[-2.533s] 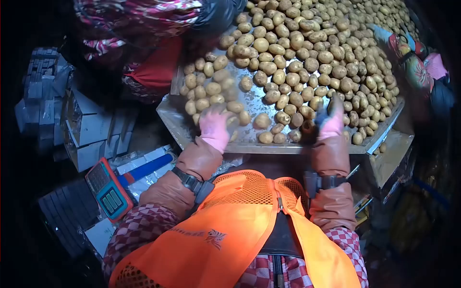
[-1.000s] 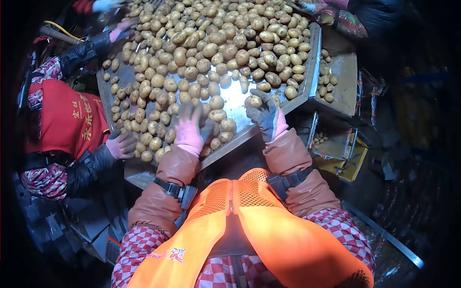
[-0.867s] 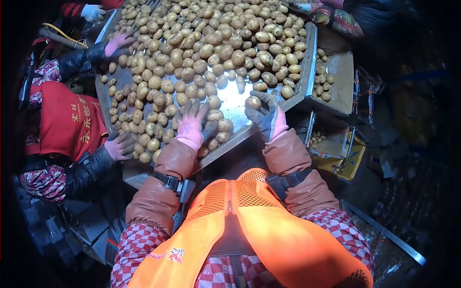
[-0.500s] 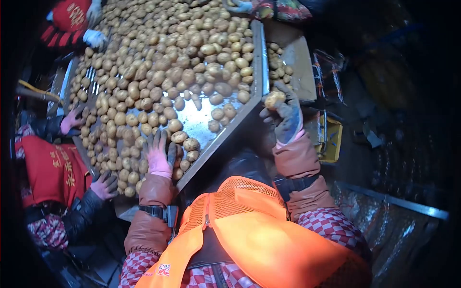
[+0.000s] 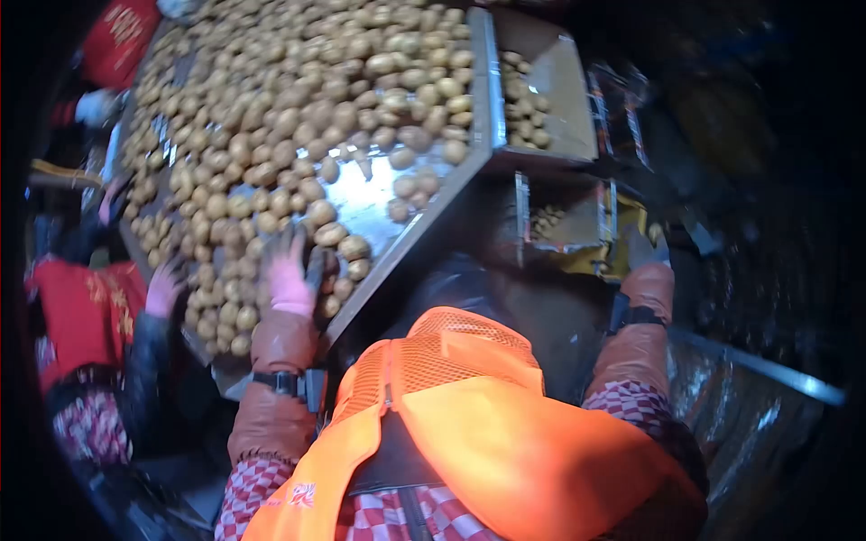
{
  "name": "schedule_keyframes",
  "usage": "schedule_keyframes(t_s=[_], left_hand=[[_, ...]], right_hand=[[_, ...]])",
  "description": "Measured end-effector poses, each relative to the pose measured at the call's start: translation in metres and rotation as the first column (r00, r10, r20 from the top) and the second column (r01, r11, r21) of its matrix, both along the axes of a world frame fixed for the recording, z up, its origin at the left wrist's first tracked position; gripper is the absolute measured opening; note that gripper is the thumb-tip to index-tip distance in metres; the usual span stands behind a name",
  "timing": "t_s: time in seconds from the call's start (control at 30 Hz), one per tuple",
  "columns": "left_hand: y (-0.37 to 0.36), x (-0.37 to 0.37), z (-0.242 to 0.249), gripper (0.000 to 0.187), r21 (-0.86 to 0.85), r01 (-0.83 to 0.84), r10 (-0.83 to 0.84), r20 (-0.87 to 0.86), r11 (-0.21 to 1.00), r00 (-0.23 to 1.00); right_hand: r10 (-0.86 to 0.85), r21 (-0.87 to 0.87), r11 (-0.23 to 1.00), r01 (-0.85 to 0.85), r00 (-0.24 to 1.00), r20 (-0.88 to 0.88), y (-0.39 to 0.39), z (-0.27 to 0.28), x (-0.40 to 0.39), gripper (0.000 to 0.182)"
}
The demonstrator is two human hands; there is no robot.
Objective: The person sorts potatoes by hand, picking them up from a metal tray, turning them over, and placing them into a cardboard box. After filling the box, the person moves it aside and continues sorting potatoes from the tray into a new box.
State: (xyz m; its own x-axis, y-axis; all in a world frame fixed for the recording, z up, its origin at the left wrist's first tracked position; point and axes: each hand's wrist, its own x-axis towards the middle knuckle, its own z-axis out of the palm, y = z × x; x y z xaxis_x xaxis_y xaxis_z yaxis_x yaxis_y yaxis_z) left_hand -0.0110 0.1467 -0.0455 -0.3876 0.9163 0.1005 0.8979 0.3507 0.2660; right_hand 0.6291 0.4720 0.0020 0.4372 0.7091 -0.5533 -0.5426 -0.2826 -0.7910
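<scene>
My left hand (image 5: 290, 270), in a pink glove with dark fingers, lies spread on the potatoes (image 5: 271, 171) near the front edge of the metal sorting table (image 5: 365, 194). Fingers apart, it rests on the pile and grips nothing I can see. Out to the right, my right hand (image 5: 646, 249) is beside a yellow crate (image 5: 595, 261). It is blurred and partly dark, but its fingers appear closed around a potato (image 5: 656, 234).
A cardboard box (image 5: 564, 99) holding potatoes stands against the table's right side. Below it, another box (image 5: 555, 221) has small potatoes inside. Co-workers in red (image 5: 86, 316) reach in from the left, a gloved hand (image 5: 164, 287) at the potatoes. A metal rail (image 5: 767, 365) runs at lower right.
My right hand has swung right and down with the potato, from the table corner to the yellow crate. My left hand stays on the pile. The view has shifted slightly.
</scene>
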Motion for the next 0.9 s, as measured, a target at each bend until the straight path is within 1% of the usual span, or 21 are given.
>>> schedule_keyframes(t_s=[0.07, 0.1, 0.13, 0.17, 0.2, 0.23, 0.3, 0.33, 0.37, 0.4, 0.43, 0.5, 0.57, 0.6, 0.63, 0.7, 0.73, 0.77, 0.8, 0.83, 0.9], left_hand=[[-0.004, -0.007, -0.002, 0.045, 0.059, -0.019, 0.015, 0.075, 0.998, 0.997], [-0.006, -0.009, -0.008, 0.038, 0.173, -0.111, 0.071, 0.227, 0.979, 0.971], [-0.007, -0.006, -0.011, 0.036, 0.218, -0.159, 0.117, 0.193, 0.963, 0.974], [-0.001, -0.001, 0.013, 0.037, 0.123, -0.153, 0.131, 0.166, 0.981, 0.977], [0.006, 0.002, 0.049, 0.04, 0.11, -0.102, 0.073, 0.238, 0.989, 0.969], [-0.002, 0.007, 0.022, 0.042, 0.188, -0.018, 0.013, 0.025, 0.982, 1.0], [-0.015, 0.004, 0.034, 0.048, 0.068, -0.065, 0.065, 0.008, 0.996, 0.998], [-0.031, -0.002, 0.032, 0.053, 0.025, -0.11, 0.11, 0.005, 0.994, 0.994], [-0.047, -0.007, 0.03, 0.058, -0.014, -0.149, 0.149, -0.003, 0.989, 0.989], [-0.065, -0.009, 0.029, 0.059, 0.079, -0.188, 0.19, -0.02, 0.979, 0.982], [-0.084, -0.009, 0.029, 0.057, 0.002, -0.279, 0.279, -0.019, 0.96, 0.96], [-0.118, -0.001, 0.032, 0.053, -0.138, -0.446, 0.444, -0.045, 0.884, 0.895], [-0.142, 0.005, 0.024, 0.051, -0.136, -0.535, 0.524, -0.11, 0.834, 0.844], [-0.147, 0.007, 0.019, 0.05, -0.134, -0.576, 0.56, -0.142, 0.806, 0.817], [-0.14, 0.004, 0.023, 0.049, -0.073, -0.573, 0.56, -0.146, 0.816, 0.816], [-0.103, -0.016, 0.04, 0.048, 0.042, -0.563, 0.563, -0.146, 0.825, 0.813], [-0.083, -0.032, 0.037, 0.048, 0.052, -0.534, 0.536, -0.023, 0.844, 0.844], [-0.059, -0.05, 0.033, 0.048, 0.067, -0.506, 0.499, 0.099, 0.86, 0.861], [-0.03, -0.061, 0.032, 0.048, 0.039, -0.588, 0.58, 0.122, 0.808, 0.805], [-0.005, -0.069, 0.029, 0.048, 0.008, -0.664, 0.656, 0.142, 0.748, 0.741], [0.016, -0.075, 0.025, 0.05, 0.016, -0.592, 0.582, 0.16, 0.806, 0.797]], right_hand=[[0.081, -0.032, 0.996, -0.079, 0.995, 0.054, -0.003, -0.017, -0.025, 0.046], [0.148, -0.039, 0.989, -0.146, 0.986, 0.074, -0.007, -0.027, -0.046, 0.048], [0.223, -0.047, 0.975, -0.219, 0.97, 0.096, -0.014, -0.031, -0.077, 0.05], [0.324, -0.059, 0.946, -0.319, 0.938, 0.125, -0.021, -0.032, -0.116, 0.052], [0.422, -0.058, 0.907, -0.418, 0.893, 0.158, -0.031, -0.03, -0.156, 0.054], [0.534, -0.067, 0.845, -0.531, 0.827, 0.178, -0.04, -0.026, -0.196, 0.056], [0.79, -0.137, 0.599, -0.789, 0.554, 0.263, -0.048, -0.026, -0.264, 0.053], [0.816, -0.156, 0.57, -0.807, 0.532, 0.227, -0.064, 0.008, -0.317, 0.055], [0.886, -0.057, 0.417, -0.907, 0.391, 0.247, -0.063, -0.002, -0.329, 0.056], [0.915, -0.099, 0.333, -0.938, 0.296, 0.274, -0.064, 0.003, -0.353, 0.055], [0.934, -0.148, 0.249, -0.957, 0.196, 0.298, -0.069, 0.009, -0.376, 0.055], [0.977, -0.03, 0.115, -0.993, 0.107, 0.183, -0.079, 0.002, -0.393, 0.054], [0.967, -0.109, 0.079, -0.991, 0.05, 0.25, -0.091, 0.015, -0.417, 0.048], [0.918, -0.034, 0.105, -0.994, 0.084, 0.388, -0.095, -0.009, -0.425, 0.046], [0.848, 0.043, 0.121, -0.992, 0.126, 0.515, -0.102, -0.032, -0.431, 0.044], [0.893, -0.105, 0.027, -0.994, -0.024, 0.449, -0.128, -0.028, -0.447, 0.044], [0.863, -0.144, -0.008, -0.989, -0.08, 0.499, -0.147, -0.025, -0.457, 0.046], [0.751, -0.212, -0.093, -0.973, -0.209, 0.627, -0.159, -0.026, -0.465, 0.049], [0.602, -0.284, -0.149, -0.947, -0.315, 0.734, -0.17, -0.026, -0.473, 0.052], [0.305, -0.407, -0.22, -0.887, -0.459, 0.834, -0.176, -0.031, -0.48, 0.055], [0.341, -0.505, -0.262, -0.823, -0.568, 0.749, -0.192, -0.029, -0.495, 0.063]])
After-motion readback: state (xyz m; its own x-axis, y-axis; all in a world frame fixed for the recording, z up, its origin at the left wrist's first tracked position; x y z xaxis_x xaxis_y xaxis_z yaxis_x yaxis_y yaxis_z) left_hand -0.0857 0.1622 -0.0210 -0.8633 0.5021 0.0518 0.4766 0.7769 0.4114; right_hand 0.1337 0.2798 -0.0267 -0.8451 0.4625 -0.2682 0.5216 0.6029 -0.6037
